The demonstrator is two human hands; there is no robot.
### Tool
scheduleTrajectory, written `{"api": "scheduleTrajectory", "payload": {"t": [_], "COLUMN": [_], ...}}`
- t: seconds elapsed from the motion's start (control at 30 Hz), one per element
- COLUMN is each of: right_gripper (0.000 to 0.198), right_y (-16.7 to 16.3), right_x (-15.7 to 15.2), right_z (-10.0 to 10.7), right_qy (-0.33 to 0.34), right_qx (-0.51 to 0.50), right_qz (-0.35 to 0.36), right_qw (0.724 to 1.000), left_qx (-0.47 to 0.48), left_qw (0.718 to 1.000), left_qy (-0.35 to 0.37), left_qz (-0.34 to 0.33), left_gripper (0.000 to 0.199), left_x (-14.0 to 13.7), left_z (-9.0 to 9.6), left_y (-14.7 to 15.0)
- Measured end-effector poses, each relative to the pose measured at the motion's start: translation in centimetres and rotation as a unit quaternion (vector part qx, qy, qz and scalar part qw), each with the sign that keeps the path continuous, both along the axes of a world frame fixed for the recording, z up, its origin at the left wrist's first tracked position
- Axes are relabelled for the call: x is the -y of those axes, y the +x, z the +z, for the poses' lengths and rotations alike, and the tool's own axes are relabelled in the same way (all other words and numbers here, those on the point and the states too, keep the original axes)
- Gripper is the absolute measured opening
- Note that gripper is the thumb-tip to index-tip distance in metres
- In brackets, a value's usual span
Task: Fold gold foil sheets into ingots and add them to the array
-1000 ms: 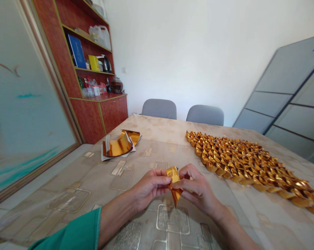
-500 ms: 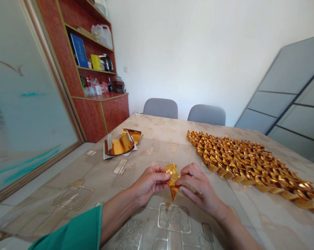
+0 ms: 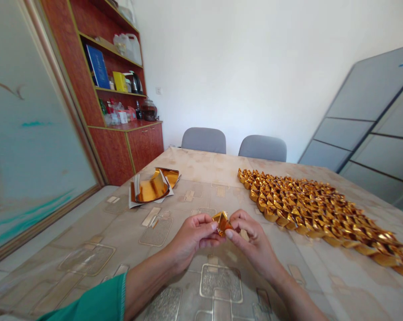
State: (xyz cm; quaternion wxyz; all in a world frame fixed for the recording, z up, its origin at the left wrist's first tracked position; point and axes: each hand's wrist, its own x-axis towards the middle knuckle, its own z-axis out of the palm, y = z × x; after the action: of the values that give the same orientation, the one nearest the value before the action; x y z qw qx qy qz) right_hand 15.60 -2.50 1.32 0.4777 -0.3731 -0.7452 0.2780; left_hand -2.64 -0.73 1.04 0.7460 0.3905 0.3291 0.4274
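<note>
Between my two hands, over the near middle of the table, is a small piece of folded gold foil paper (image 3: 223,221). My left hand (image 3: 201,232) pinches its left side between thumb and fingers. From the right, my right hand (image 3: 250,234) grips the other side, thumb in front and fingers behind. The foil has a raised, pointed middle, and its lower edges are partly covered by my fingertips. A stack of loose gold foil sheets (image 3: 152,188) with pale undersides lies curled to the left. Many folded gold foil pieces (image 3: 308,205) stand in tight rows on the right.
A patterned cover lies over the table (image 3: 97,258). Two grey chairs (image 3: 204,140) stand at its far edge. A reddish wooden cabinet (image 3: 144,145) with bottles and a kettle is at the back left, beside a frosted glass door (image 3: 37,133).
The foil was a long upright strip with a point hanging down; now it is folded into a compact, opened-out shape. My right thumb has come round to the front of it.
</note>
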Motion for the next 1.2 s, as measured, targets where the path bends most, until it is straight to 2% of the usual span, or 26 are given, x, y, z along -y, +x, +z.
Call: {"api": "scheduleTrajectory", "payload": {"t": [0.13,0.2,0.3,0.37,0.47,0.6,0.83,1.2], "right_gripper": [0.014,0.005,0.019,0.023,0.016,0.005,0.018,0.017], "right_y": [-0.2,0.1,0.6,1.0,1.3,1.1,-0.5,-1.8], "right_x": [-0.1,-0.1,-0.1,-0.1,-0.1,0.0,0.1,0.5], "right_z": [-0.1,0.0,0.2,0.2,0.4,0.7,0.1,-0.5], "right_qy": [0.014,0.048,0.098,0.112,0.116,0.103,0.044,0.011], "right_qx": [-0.038,-0.006,0.062,0.077,0.081,0.097,0.037,0.011], "right_qz": [0.000,0.024,0.044,0.039,0.041,0.042,-0.039,-0.119], "right_qw": [0.999,0.999,0.992,0.990,0.989,0.989,0.998,0.993], "left_qx": [0.013,0.025,0.027,0.017,0.005,-0.015,-0.048,-0.044], "left_qw": [1.000,0.999,0.999,0.999,0.999,0.999,0.996,0.993], "left_qy": [0.002,-0.017,-0.029,-0.021,-0.007,0.005,0.070,0.080], "left_qz": [0.006,0.014,0.034,0.035,0.037,0.033,0.041,0.075], "left_gripper": [0.035,0.037,0.042,0.041,0.039,0.037,0.033,0.030], "left_x": [0.0,-0.1,-0.3,-0.4,-0.4,-0.2,0.0,0.7], "left_z": [-0.3,-0.3,-0.1,0.0,0.1,0.0,0.1,-0.2], "left_y": [0.3,0.2,0.0,-0.2,-0.1,0.0,0.2,0.7]}}
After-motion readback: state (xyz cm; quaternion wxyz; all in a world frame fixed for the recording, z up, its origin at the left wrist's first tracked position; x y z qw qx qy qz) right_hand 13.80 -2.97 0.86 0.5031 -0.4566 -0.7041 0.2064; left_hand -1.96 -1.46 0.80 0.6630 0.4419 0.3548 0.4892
